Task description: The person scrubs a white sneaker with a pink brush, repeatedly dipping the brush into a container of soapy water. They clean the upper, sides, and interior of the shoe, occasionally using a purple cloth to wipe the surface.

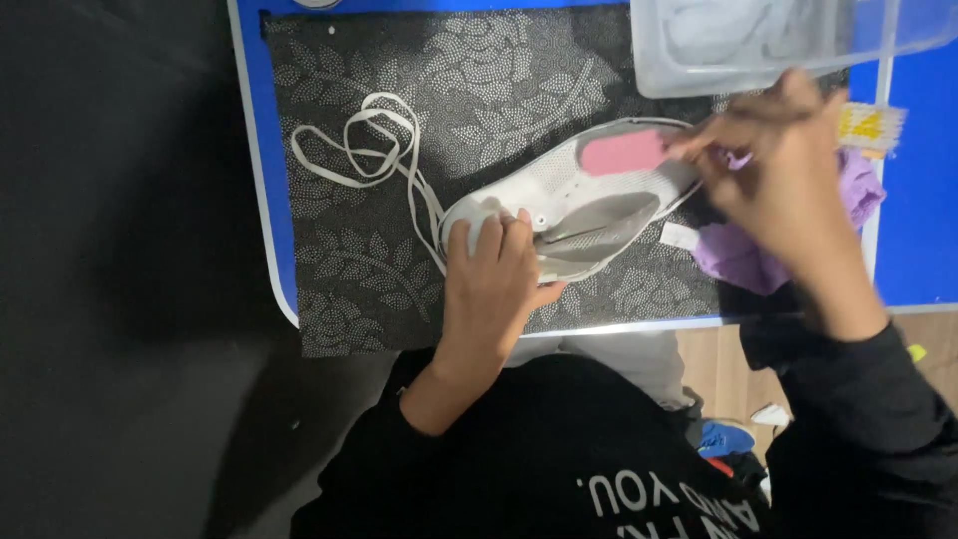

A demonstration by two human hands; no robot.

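A white sneaker (579, 205) lies on its side on a dark leaf-patterned mat (479, 90). My left hand (494, 279) grips the shoe's toe end and holds it down. My right hand (783, 165) pinches the end of a pink insole (624, 152) that sits at the shoe's opening, heel side. A loose white shoelace (369, 150) lies curled on the mat to the left of the shoe.
The mat covers a blue table (274, 200). A clear plastic tub (758, 45) stands at the back right. A purple cloth (743, 255) lies under my right hand, with a yellow-bristled brush (873, 125) beside it. The table's front edge is close to my body.
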